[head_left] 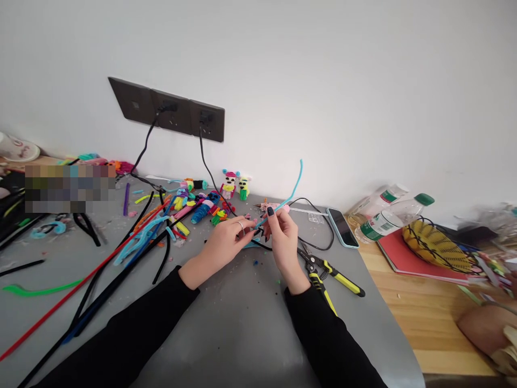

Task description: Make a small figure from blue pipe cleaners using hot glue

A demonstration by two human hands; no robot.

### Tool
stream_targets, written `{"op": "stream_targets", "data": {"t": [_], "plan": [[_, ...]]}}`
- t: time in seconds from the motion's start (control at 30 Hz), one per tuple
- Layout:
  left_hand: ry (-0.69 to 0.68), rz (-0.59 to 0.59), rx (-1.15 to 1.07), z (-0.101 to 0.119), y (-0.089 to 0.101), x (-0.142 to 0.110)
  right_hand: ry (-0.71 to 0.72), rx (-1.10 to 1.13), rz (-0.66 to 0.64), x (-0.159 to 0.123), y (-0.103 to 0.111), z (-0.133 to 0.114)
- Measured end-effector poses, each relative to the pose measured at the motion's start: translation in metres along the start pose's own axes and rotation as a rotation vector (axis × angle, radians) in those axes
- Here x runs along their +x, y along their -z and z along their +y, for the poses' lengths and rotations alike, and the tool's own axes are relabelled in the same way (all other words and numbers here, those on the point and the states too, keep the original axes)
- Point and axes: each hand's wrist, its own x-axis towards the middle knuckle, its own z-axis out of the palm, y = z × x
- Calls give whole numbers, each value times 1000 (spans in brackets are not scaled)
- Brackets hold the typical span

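My left hand (226, 240) and my right hand (284, 237) meet over the grey mat, both with fingertips pinched. Between them runs a light blue pipe cleaner (294, 188), its free end rising up and to the right. The part at my fingertips is mostly hidden. Just behind my hands lies a pink tool with a pointed metal tip (274, 206). Yellow-and-black wire pliers (319, 264) rest open beside my right wrist. Small pipe-cleaner figures, one pink and white (229, 184) and one yellow and green (244, 187), stand against the wall.
Loose pipe cleaners, among them a long red one (92, 275), spread over the mat's left side. A phone (342, 227) lies at right, near plastic bottles (382, 223) and a yellow mesh bag (434, 245). Black cords hang from wall sockets (167, 110). Part of another person (487, 328) shows at lower right.
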Motion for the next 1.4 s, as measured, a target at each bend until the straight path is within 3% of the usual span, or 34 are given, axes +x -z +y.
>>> {"op": "stream_targets", "data": {"t": [0.57, 0.8, 0.97, 1.4], "plan": [[-1, 118, -161, 13, 6, 1, -17, 4, 33, 1, -1, -3], [228, -50, -314, 18, 11, 5, -50, 94, 32, 3, 0, -1], [279, -106, -363, 17, 11, 6, -79, 115, 22, 6, 2, 1], [483, 155, -490, 16, 18, 10, -86, 147, 36, 6, 1, 3]]}}
